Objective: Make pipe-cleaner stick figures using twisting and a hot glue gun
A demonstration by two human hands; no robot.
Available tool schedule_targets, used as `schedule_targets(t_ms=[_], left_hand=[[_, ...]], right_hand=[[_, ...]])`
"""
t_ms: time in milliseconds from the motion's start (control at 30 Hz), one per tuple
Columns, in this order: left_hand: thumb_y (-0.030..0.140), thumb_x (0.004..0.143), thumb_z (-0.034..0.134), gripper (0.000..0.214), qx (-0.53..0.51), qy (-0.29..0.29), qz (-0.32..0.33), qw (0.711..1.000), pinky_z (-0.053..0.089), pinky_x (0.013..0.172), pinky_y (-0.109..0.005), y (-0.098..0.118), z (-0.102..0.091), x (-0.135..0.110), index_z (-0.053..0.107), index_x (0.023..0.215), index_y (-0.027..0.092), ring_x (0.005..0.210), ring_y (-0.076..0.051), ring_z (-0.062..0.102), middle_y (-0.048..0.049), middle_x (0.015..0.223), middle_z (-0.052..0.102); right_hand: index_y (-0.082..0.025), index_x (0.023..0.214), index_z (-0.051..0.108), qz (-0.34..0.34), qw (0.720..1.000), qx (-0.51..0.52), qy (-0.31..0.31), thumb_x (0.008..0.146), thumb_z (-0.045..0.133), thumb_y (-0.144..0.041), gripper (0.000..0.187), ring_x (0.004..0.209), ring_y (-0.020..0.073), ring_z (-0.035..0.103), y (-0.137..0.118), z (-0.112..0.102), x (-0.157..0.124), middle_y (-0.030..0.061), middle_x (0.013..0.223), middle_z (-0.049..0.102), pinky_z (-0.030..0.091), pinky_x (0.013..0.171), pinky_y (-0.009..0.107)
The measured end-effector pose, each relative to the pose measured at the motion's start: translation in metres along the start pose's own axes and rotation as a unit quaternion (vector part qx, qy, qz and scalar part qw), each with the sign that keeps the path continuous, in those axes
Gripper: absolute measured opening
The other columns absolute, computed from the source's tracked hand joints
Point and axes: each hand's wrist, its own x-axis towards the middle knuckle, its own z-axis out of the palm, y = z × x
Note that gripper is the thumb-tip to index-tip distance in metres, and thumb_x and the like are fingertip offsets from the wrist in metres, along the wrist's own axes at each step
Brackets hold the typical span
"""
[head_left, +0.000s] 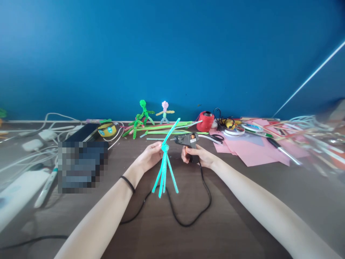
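Note:
My left hand (151, 154) pinches a bundle of turquoise pipe cleaners (165, 169) at its twisted knot; several strands hang down and one points up to the right. My right hand (198, 155) grips a black hot glue gun (187, 139) by the handle. The gun's nozzle points left, close to the knot. Its black cord (188, 223) loops across the brown table toward me.
Green (142, 113) and pink (164, 112) pipe-cleaner figures stand by the blue wall, with loose pipe cleaners (167, 127) before them. A red ribbon spool (205, 121), scissors (217, 137), and pink paper (250, 147) lie to the right. White chargers and cables (40, 138) lie to the left.

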Motion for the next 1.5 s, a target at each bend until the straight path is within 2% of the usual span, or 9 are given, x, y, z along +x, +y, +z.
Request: schedule_targets(t_ms=[200, 400, 700, 933, 1500], left_hand=[[0.026, 0.051, 0.079, 0.028, 0.006, -0.042, -0.002, 0.999, 0.034, 0.056, -0.024, -0.0001, 0.0022, -0.002, 0.059, 0.063, 0.01, 0.053, -0.008, 0.049, 0.0001, 0.057, 0.055], [0.028, 0.05, 0.079, 0.029, 0.011, -0.066, -0.016, 0.998, 0.035, 0.059, -0.025, -0.0002, 0.0039, -0.0049, 0.058, 0.061, 0.011, 0.056, -0.01, 0.05, -0.0003, 0.057, 0.055], [0.028, 0.048, 0.08, 0.031, 0.01, -0.06, -0.025, 0.998, 0.038, 0.065, -0.027, -0.0007, 0.0027, -0.006, 0.059, 0.065, 0.012, 0.056, -0.01, 0.051, 0.0012, 0.056, 0.054], [0.027, 0.047, 0.08, 0.031, 0.007, -0.055, -0.027, 0.998, 0.038, 0.063, -0.027, 0.0003, 0.0036, -0.0056, 0.057, 0.063, 0.012, 0.055, -0.01, 0.05, 0.0017, 0.055, 0.053], [0.026, 0.047, 0.08, 0.031, 0.004, -0.052, -0.029, 0.998, 0.038, 0.064, -0.027, 0.0017, 0.0062, -0.0066, 0.057, 0.062, 0.012, 0.056, -0.01, 0.05, 0.0017, 0.055, 0.053]], right_hand=[[-0.013, 0.064, 0.053, 0.016, 0.998, -0.054, 0.006, 0.071, 0.064, -0.035, 0.026, 0.055, 0.0114, 0.055, -0.0019, 0.0051, 0.0004, 0.003, 0.059, 0.062, 0.036, 0.056, 0.024], [-0.014, 0.058, 0.05, 0.005, 0.998, -0.069, 0.0, 0.071, 0.063, -0.03, 0.024, 0.049, 0.0098, 0.049, -0.0017, 0.0065, 0.0011, 0.0001, 0.049, 0.057, 0.032, 0.053, 0.024], [-0.013, 0.053, 0.051, 0.004, 0.993, -0.119, 0.007, 0.071, 0.058, -0.02, 0.02, 0.046, 0.0089, 0.046, -0.0009, 0.0073, 0.0008, -0.0018, 0.045, 0.053, 0.031, 0.053, 0.025], [-0.015, 0.052, 0.05, -0.005, 0.989, -0.145, 0.004, 0.072, 0.055, -0.018, 0.022, 0.045, 0.0087, 0.045, -0.0021, 0.0088, 0.0013, -0.0027, 0.045, 0.053, 0.031, 0.053, 0.025], [-0.014, 0.054, 0.051, 0.012, 0.992, -0.126, 0.005, 0.072, 0.058, -0.019, 0.02, 0.046, 0.0089, 0.046, -0.0025, 0.0103, 0.0004, -0.0021, 0.046, 0.053, 0.033, 0.053, 0.025]])
